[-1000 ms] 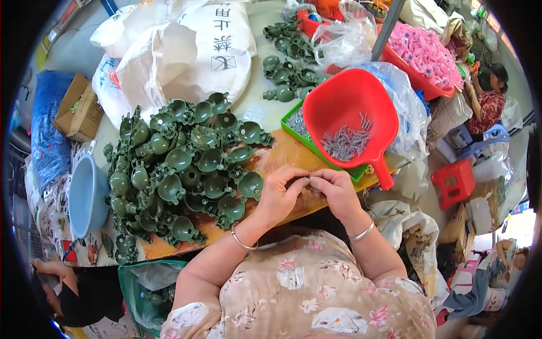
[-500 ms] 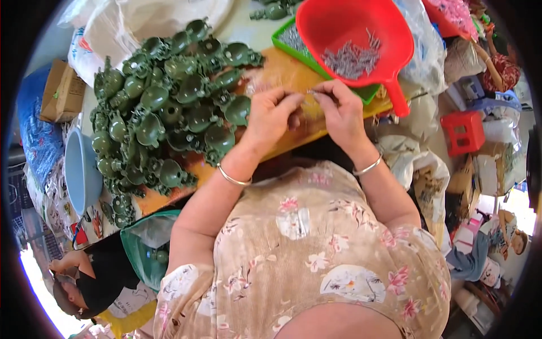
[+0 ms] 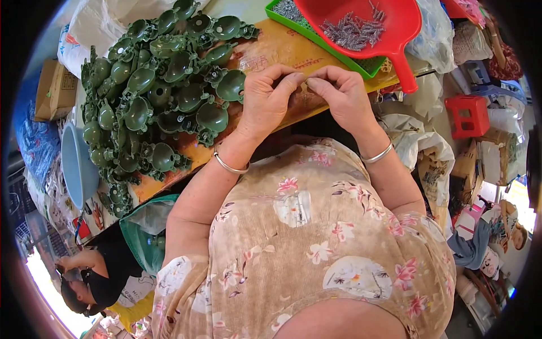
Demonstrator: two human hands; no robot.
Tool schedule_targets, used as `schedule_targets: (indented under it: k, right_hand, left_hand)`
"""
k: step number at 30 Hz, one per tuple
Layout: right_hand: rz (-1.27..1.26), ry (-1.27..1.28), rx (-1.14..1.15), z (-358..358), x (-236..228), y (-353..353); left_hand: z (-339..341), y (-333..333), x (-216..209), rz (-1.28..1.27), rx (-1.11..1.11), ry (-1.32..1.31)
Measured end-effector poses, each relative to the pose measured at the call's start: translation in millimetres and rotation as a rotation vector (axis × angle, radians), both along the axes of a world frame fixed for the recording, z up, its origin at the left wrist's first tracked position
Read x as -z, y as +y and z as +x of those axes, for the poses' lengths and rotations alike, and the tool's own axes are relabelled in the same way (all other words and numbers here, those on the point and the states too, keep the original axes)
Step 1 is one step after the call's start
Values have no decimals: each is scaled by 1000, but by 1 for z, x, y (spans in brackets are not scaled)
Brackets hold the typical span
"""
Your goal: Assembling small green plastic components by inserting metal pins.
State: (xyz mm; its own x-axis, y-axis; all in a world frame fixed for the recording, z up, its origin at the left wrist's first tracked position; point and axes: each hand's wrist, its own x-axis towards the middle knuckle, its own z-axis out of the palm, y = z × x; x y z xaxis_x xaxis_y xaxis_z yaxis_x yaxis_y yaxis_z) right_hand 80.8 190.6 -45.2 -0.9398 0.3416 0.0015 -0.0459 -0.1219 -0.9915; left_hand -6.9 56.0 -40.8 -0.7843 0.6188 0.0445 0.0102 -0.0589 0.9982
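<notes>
My left hand and my right hand meet fingertip to fingertip over the front edge of the table. Thumb and forefinger are pinched together on each. Whatever small thing sits between them is mostly covered by the fingers, and I cannot make it out. Left of my hands lies a big heap of dark green plastic parts with rounded, bowl-like shells. Beyond my right hand, a red scoop with a handle holds many small grey metal springs. It rests over a green tray of small grey pieces.
A pale blue basin and a cardboard box stand at the left. Below the table's left part hangs a green bag. A red stool is on the right. Other people sit at lower left and far right.
The table, heap and scoop sit slightly higher and the heap further left in the picture. My hands stay pinched together, with the fingertips now closer to each other.
</notes>
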Motion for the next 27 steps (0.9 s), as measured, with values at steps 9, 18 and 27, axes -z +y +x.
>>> schedule_targets:
  k: [9, 18, 27]
  right_hand:
    - [479, 178, 189, 3, 3, -15]
    - [181, 7, 83, 4, -13, -13]
    - [1098, 453, 133, -2, 10, -1]
  left_hand:
    - [-5, -5, -10, -48, 56, -306]
    - [3, 1, 1, -28, -172, 491]
    - [4, 3, -9, -55, -128, -355]
